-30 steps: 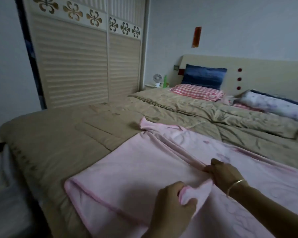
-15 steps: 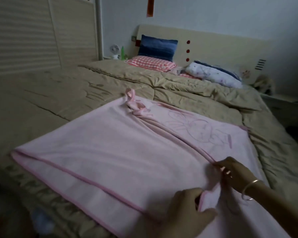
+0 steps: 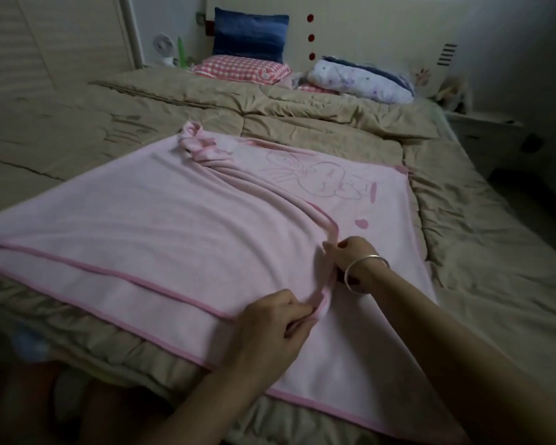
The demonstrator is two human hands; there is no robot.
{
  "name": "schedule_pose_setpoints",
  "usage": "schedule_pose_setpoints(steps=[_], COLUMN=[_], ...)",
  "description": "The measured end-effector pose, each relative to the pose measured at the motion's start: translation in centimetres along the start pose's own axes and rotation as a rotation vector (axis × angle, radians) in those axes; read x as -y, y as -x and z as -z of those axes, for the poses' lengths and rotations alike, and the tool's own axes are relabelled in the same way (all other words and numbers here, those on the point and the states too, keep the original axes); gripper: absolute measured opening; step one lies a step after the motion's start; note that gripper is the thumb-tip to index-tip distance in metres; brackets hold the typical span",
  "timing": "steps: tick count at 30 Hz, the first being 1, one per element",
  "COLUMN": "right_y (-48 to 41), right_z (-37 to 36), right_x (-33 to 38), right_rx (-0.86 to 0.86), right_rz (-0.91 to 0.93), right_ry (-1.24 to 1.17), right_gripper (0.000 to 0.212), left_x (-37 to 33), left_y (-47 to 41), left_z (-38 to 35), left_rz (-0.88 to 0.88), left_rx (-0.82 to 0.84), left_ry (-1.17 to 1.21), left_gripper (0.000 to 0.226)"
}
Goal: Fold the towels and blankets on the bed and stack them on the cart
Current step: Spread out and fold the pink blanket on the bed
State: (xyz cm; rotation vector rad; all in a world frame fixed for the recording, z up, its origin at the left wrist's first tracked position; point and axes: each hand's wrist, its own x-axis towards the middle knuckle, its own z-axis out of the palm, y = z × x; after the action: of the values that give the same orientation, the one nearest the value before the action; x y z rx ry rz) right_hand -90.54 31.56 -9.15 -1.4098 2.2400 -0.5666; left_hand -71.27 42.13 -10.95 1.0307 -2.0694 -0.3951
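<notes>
1. My left hand and right hand both pinch a raised ridge of the pink blanket.
2. It lies half-spread on the bed, folding barely begun.
3. Stacking remains; no cart visible.

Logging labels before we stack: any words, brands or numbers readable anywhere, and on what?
No readable text anywhere.
pink cloth towel: only a bunny outline drawing, no letters.
red-checked pillow: small white emblem, too blurred to read.
cream headboard: red dots and black bars, no words.
</notes>
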Motion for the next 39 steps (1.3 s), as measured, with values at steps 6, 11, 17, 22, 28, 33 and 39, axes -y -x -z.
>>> schedule_pose_setpoints(steps=[6,11,17,22,28,33,39], right_y=[2.4,3.8,6.1,7.3,7.5,7.7,8.3], right_z=[0.0,3.0,5.5,6.9,7.6,6.7,4.7], right_x=[-1.6,-5.4,-10.0,-13.0,-14.3,-14.5,-10.3], right_rx=[-0.227,-0.192,-0.185,-0.219,-0.241,-0.246,-0.471], right_rz=[0.197,0.201,0.187,0.180,0.162,0.180,0.525], right_ry=[0.102,0.002,-0.012,-0.024,-0.011,0.111,0.354], right_gripper=[0.025,0.027,0.024,0.021,0.022,0.027,0.042], left_x=[-2.5,-5.9,-8.9,-10.6,-11.9,-11.4,-6.2], left_y=[0.4,0.9,2.3,2.7,2.8,3.5,2.0], left_z=[-0.3,-1.6,-4.5,-6.4,-7.9,-7.5,-2.5], left_rz=[-0.111,-0.278,-0.411,-0.469,-0.500,-0.309,0.067], left_rx=[0.139,0.254,0.343,0.375,0.371,0.502,0.224], left_ry=[-0.067,-0.087,-0.072,-0.075,-0.108,0.002,0.350], left_gripper=[0.019,0.029,0.035,0.036,0.035,0.034,0.028])
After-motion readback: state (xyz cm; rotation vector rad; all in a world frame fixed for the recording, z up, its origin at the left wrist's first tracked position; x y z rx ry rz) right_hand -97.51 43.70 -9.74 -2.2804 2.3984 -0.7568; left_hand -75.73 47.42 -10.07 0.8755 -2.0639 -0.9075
